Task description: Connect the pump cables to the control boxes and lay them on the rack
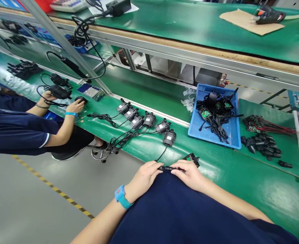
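Observation:
Close to my body, at the bench's front edge, my left hand pinches a black cable connector. Its cable runs up to a black pump-like unit on the green bench. Facing it, my right hand grips a second black connector. The two connector ends meet or nearly meet; I cannot tell whether they are joined. Just beyond my right fingers lies a black housing with a green circuit board, partly hidden by the hand. A blue wrist strap is on my left wrist.
Several more black units with bundled cables lie to the left. On the right are a blue tray of boards and cables, a pile of black connectors and red-black wires. A co-worker sits at left. A raised shelf spans the back.

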{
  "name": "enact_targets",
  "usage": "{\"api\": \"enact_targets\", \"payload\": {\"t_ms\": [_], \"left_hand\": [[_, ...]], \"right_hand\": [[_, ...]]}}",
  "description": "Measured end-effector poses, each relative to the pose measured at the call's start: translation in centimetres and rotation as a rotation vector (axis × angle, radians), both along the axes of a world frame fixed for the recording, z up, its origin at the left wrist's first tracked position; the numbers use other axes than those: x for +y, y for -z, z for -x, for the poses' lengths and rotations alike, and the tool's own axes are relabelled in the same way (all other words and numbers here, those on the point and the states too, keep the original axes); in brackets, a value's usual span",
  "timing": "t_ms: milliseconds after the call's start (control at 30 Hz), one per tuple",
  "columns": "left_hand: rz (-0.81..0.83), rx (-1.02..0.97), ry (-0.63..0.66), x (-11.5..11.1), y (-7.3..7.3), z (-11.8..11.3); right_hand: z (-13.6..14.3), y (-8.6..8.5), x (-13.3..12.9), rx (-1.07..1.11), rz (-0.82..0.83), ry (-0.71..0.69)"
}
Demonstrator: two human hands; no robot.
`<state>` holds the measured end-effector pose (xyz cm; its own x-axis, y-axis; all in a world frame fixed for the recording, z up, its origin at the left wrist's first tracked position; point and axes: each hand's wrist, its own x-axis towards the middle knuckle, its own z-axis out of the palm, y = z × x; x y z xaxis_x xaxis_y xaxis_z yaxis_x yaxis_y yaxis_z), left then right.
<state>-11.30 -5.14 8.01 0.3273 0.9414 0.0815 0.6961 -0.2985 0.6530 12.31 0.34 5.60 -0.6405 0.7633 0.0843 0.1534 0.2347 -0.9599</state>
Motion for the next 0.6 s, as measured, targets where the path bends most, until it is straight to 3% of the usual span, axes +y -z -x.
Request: {"api": "enact_targets", "payload": {"t_ms": [200, 333, 433, 600], "left_hand": [[-0.183, 0.108, 0.025, 0.7, 0.9, -0.3], [-0.315, 0.261, 0.037, 1.2, 0.7, -1.3], [-0.347, 0.336, 0.111, 1.9, 0.7, -2.0], [-0.388, 0.341, 0.209, 2.8, 1.4, -2.2]], "right_hand": [[0.1, -0.6, 0.5, -0.114, -0.046, -0.046], [-0.2, -0.6, 0.7, -0.258, -0.019, -0.065], [-0.7, 0.2, 0.9, -0.296, -0.018, -0.055], [-1.8, 2.2, 1.5, -0.233, -0.159, -0.017]]}}
